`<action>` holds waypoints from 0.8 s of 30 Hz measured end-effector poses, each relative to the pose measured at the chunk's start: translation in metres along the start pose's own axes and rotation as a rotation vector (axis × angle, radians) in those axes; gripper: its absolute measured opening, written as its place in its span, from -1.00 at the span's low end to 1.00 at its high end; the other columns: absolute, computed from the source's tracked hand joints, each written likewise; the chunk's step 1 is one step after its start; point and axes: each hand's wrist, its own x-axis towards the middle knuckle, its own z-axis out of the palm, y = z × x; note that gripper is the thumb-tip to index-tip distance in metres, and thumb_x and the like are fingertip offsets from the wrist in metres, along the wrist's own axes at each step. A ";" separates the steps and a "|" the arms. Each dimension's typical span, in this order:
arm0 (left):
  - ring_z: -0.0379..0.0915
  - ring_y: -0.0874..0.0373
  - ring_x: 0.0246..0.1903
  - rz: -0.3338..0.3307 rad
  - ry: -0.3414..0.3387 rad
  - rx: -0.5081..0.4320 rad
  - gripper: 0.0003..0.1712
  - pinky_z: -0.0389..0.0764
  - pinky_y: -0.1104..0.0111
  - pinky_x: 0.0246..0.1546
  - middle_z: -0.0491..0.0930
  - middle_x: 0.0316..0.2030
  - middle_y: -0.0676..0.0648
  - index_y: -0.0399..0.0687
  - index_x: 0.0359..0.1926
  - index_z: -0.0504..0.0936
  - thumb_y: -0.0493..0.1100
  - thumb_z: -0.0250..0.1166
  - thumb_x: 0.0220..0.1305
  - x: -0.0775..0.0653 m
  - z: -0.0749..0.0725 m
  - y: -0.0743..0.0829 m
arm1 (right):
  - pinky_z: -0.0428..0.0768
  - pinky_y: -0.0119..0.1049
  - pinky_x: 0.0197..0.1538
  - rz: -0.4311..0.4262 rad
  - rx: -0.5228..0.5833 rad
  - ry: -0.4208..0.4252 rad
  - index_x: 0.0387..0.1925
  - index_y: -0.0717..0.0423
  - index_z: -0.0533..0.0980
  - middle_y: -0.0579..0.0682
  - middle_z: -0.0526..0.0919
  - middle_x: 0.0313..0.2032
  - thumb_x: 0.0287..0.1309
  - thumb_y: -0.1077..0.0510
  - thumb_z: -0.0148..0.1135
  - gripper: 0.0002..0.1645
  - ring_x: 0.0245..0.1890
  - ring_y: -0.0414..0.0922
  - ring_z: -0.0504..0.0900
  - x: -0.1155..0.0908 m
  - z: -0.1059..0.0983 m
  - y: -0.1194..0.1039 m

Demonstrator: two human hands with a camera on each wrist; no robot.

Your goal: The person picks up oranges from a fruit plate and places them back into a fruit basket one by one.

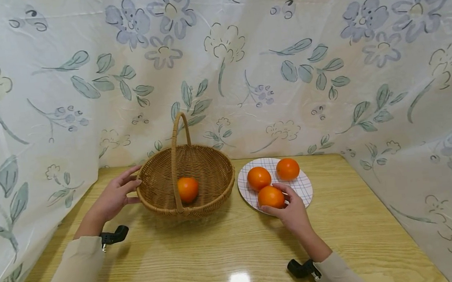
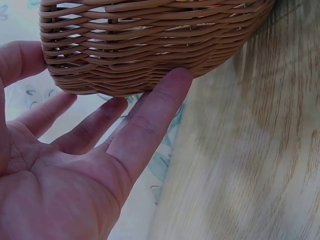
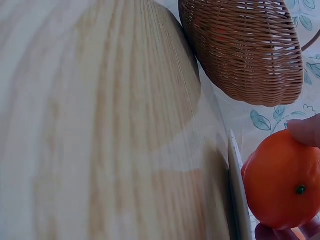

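A brown wicker basket [image 1: 211, 205] with a tall hoop handle stands on the table, one orange [image 1: 188, 189] inside it. At its left side my left hand [image 1: 113, 194] touches the wall with fairly straight fingertips; in the left wrist view, the fingers [image 2: 150, 120] meet the weave. My right hand [image 1: 294, 209] grips an orange [image 1: 270, 197] at the near part of a white checked plate [image 1: 303, 187]. In the right wrist view, this orange [image 3: 282, 182] shows a green stem end. Two more oranges [image 1: 259, 178] lie on the plate; the other orange [image 1: 287, 169] is farther right.
The wooden table [image 1: 172, 262] has a bright light reflection near its front. A floral cloth [image 1: 244, 67] hangs behind the table and along both sides. Black wrist devices [image 1: 115, 235] sit at both sleeves.
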 end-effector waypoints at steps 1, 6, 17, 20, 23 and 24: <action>0.49 0.08 0.14 -0.002 0.001 0.001 -0.20 0.75 0.16 -0.03 0.07 0.47 -0.45 0.05 0.67 -0.14 0.02 0.02 0.63 0.000 0.000 0.000 | 0.53 -0.10 0.24 -0.002 -0.004 0.001 0.34 0.01 0.45 0.00 0.47 0.35 -0.06 0.06 0.67 -0.09 0.22 0.06 0.51 0.000 0.000 0.000; 0.46 -0.02 0.19 -0.002 0.007 0.006 -0.21 0.75 0.14 -0.02 0.09 0.47 -0.45 0.07 0.67 -0.12 0.02 0.03 0.63 0.002 0.000 0.000 | 0.55 -0.21 0.16 -0.008 -0.012 0.008 0.35 0.00 0.44 -0.03 0.46 0.35 -0.07 0.05 0.68 -0.07 0.19 0.06 0.52 -0.001 -0.001 0.002; 0.51 0.10 0.12 0.005 0.002 -0.006 -0.21 0.75 0.15 -0.04 0.10 0.47 -0.46 0.06 0.67 -0.11 0.01 0.04 0.62 0.001 0.001 0.001 | 0.53 -0.41 0.10 -0.018 0.023 0.002 0.34 0.03 0.46 0.00 0.50 0.31 -0.04 0.11 0.66 -0.12 0.13 0.04 0.53 -0.012 -0.005 -0.008; 0.51 0.10 0.13 0.006 -0.009 -0.010 -0.20 0.75 0.15 -0.03 0.07 0.49 -0.46 0.05 0.67 -0.13 0.01 0.04 0.62 0.000 0.000 0.001 | 0.54 -0.45 0.07 -0.014 0.046 -0.006 0.33 0.04 0.46 -0.02 0.51 0.30 -0.05 0.13 0.66 -0.11 0.10 0.02 0.52 -0.014 -0.004 -0.009; 0.50 0.12 0.13 0.003 -0.013 -0.013 -0.18 0.75 0.16 -0.03 0.05 0.50 -0.45 0.05 0.67 -0.14 0.00 0.06 0.61 -0.001 0.000 0.002 | 0.56 -0.46 0.06 -0.013 0.065 -0.014 0.33 0.04 0.46 -0.04 0.51 0.28 -0.06 0.12 0.67 -0.11 0.09 0.01 0.51 -0.016 -0.003 -0.011; 0.50 0.13 0.12 0.002 -0.013 -0.013 -0.18 0.75 0.16 -0.03 0.05 0.51 -0.45 0.06 0.67 -0.14 0.00 0.06 0.61 -0.001 0.000 0.002 | 0.56 -0.47 0.06 -0.014 0.070 -0.017 0.34 0.05 0.45 -0.04 0.51 0.29 -0.05 0.12 0.66 -0.10 0.09 0.01 0.51 -0.016 -0.003 -0.012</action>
